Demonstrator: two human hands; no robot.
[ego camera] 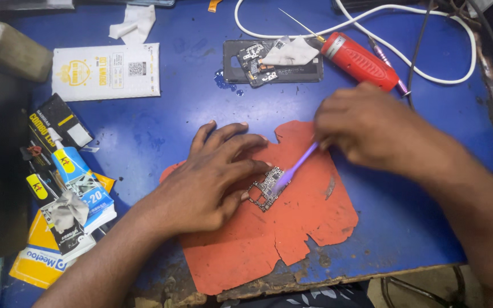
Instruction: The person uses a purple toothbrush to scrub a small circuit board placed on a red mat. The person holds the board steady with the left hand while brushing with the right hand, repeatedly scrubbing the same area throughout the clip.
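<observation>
The worn front edge of the blue tabletop (406,228) lies nearest, chipped and brown along its lip, with the ragged orange mat (292,228) reaching almost to it. On that mat, just ahead of the left hand (212,177), lies a small circuit board (266,187): an irregular, notched outline, grey-silver, crowded with tiny parts and metal shields, flat on the mat. The left hand lies palm down with fingers spread; its thumb and forefinger press against the board's near-left edge, pinning it rather than closing round it, so that grip is apart. The right hand (366,128) sits to the right of and beyond the board, its grip pinched together on a thin pale-violet tool (298,166) whose blurred tip rests on the board's top face.

Beyond the right hand, near its knuckles, lies a red-handled tool (360,60) with a thin metal tip, looped round by a white cable (446,68). Left of that tool rests a dark phone frame (272,63) bearing loose parts and a scrap of white tissue. Well to the left of the left hand are a white packet (106,71) and a heap of glue tubes and cartons (67,194) near the tabletop's left edge. Bare blue surface shows between the left hand and that heap, and between the mat and the phone frame. To the right of the right forearm the tabletop ends at a rusty edge.
</observation>
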